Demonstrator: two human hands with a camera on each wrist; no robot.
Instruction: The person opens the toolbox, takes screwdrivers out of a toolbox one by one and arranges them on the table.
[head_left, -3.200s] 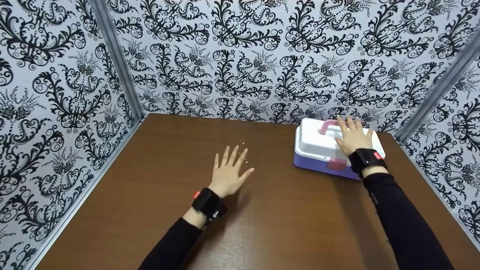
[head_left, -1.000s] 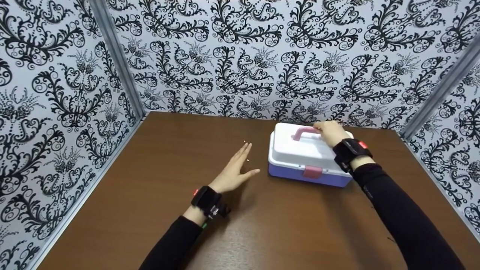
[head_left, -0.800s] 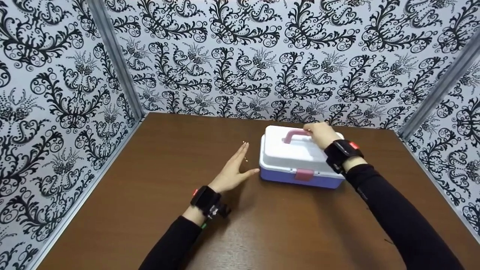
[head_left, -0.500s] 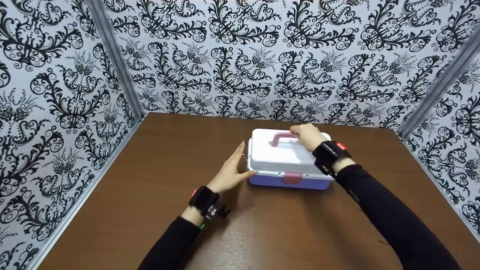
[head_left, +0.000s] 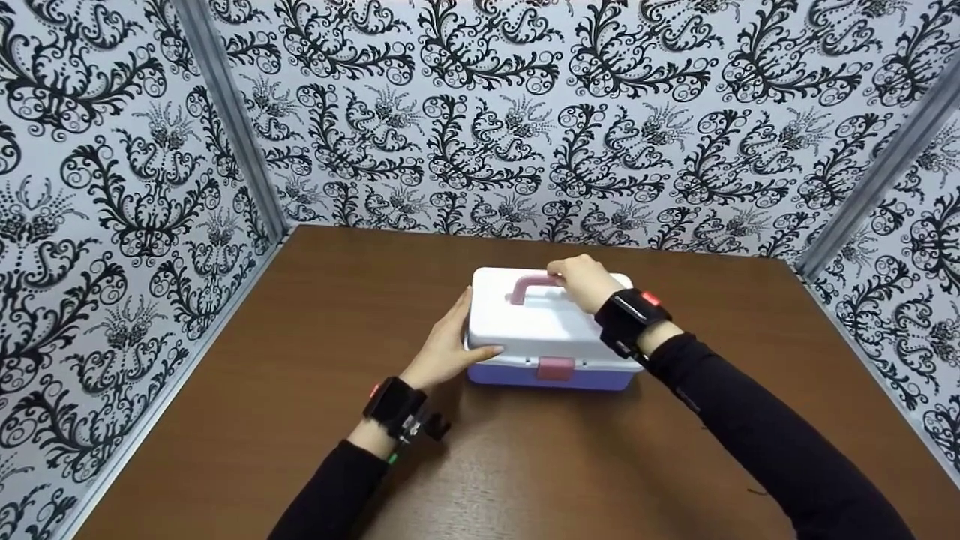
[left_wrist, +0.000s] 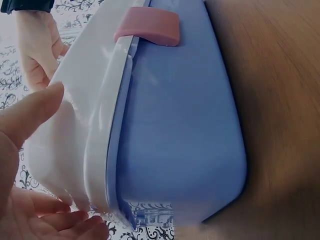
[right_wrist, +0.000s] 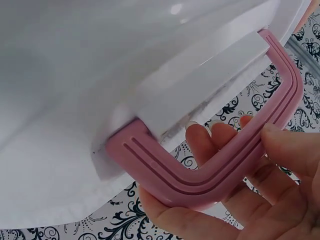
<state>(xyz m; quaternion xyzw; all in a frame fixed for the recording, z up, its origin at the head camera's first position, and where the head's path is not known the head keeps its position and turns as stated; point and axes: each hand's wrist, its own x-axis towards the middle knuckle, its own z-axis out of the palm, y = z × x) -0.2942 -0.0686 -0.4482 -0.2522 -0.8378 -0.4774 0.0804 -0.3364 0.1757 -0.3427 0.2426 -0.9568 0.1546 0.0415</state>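
Observation:
A plastic storage box (head_left: 555,330) with a white lid and a purple base stands on the brown table, lid down. A pink latch (head_left: 556,368) sits on its front, and a pink handle (head_left: 523,287) rises from the lid. My right hand (head_left: 587,283) grips that handle; the right wrist view shows the thumb and fingers wrapped round its bar (right_wrist: 220,172). At the box's left end is my left hand (head_left: 441,346), its fingers extended along the side and its thumb over the front corner of the lid. Part of the lid is hidden behind my right hand.
The brown tabletop (head_left: 337,315) stretches out in front of the box and to both sides. Behind it rises a wall panel (head_left: 487,135) with a black-and-white scroll pattern. Grey metal posts (head_left: 229,120) mark the corners.
The box has come left and slightly nearer with my right hand on its handle; that hand was spread over the lid at first. My left hand, first apart from it, now meets its left end.

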